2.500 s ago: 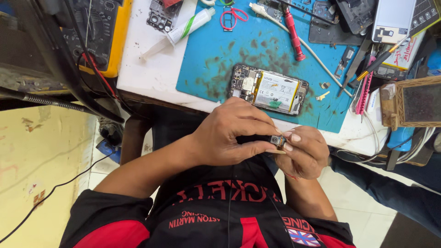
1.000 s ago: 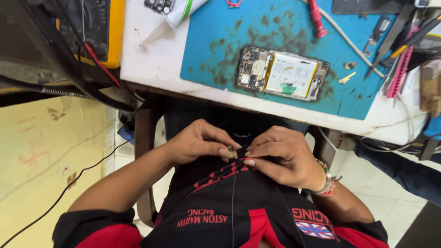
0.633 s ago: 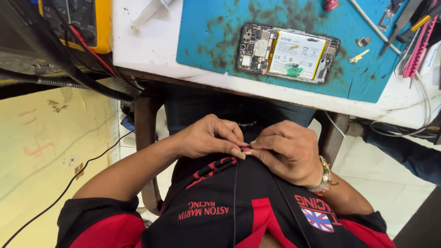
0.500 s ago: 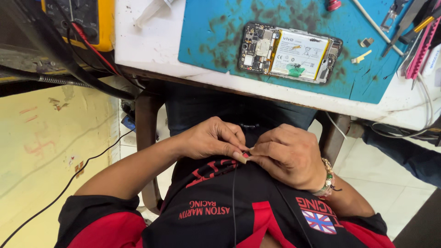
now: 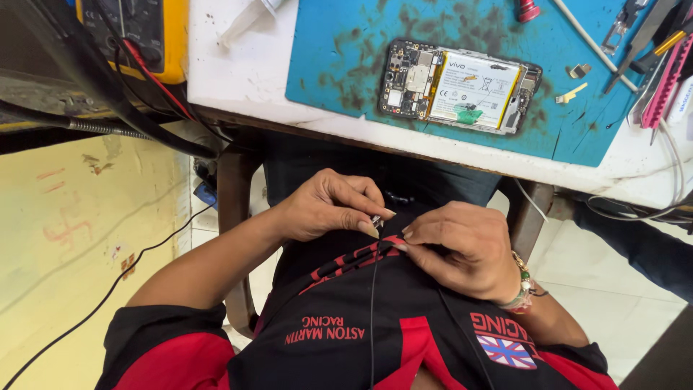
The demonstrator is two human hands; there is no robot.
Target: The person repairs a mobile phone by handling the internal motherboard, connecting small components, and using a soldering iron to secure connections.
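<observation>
1. Head view, hands: left hand [image 5: 325,211] and right hand [image 5: 462,249] are together below the near edge of the worktop [image 5: 245,72], over the lap, fingertips nearly touching just above the black-and-red shirt [image 5: 375,325].
2. Left thumb + forefinger are pinched on a tiny metal part [image 5: 377,220]. It's too small to ID; prob. a little clip or connector.
3. Right hand is curled, fingertips at the shirt's red-trimmed seam right beside the part. Can't tell if it grips anything.
4. Handling, my read: the part looks v. light, stiff, slick and easy to flick away. Best held by its edges w/ fingertip pads, gentle pressure, over the lap.
5. Same view, worktop: opened phone [image 5: 458,85] w/ battery showing lies on the blue mat [image 5: 346,58] near the front edge. Yellow multimeter [image 5: 137,32] sits at the far-left corner, tweezers and tools [image 5: 650,50] along the right edge.
</observation>
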